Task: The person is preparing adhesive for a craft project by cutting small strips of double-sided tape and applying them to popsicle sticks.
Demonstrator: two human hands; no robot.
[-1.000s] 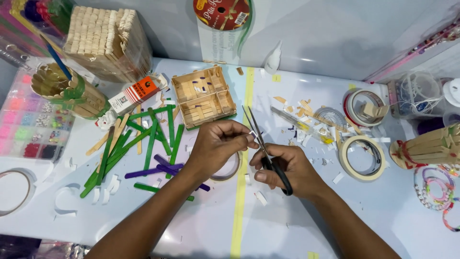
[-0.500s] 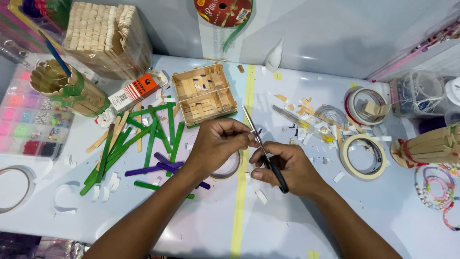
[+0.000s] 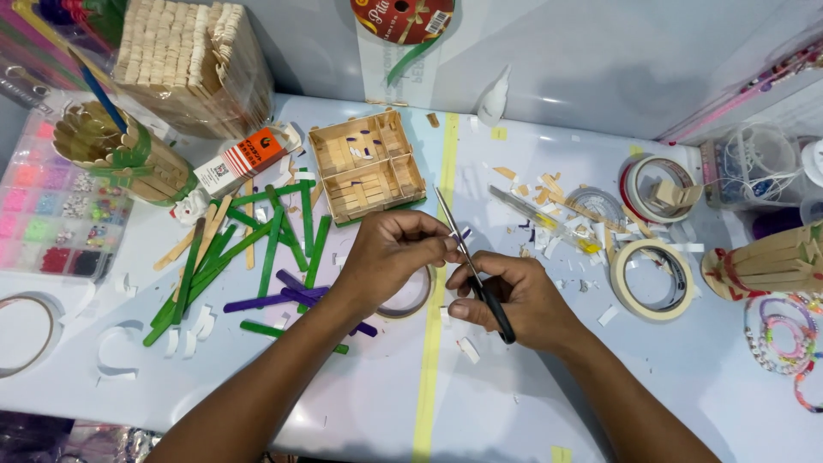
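Over table centre | right hand (image 3: 523, 300) grips thin metal scissors (image 3: 470, 261) | left hand (image 3: 394, 253) pinches small purple piece (image 3: 464, 232)

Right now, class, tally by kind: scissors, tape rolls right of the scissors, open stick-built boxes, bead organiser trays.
Scissors: 1, in the right hand
Tape rolls: 2
Open stick-built box: 1
Bead organiser tray: 1
Total: 5
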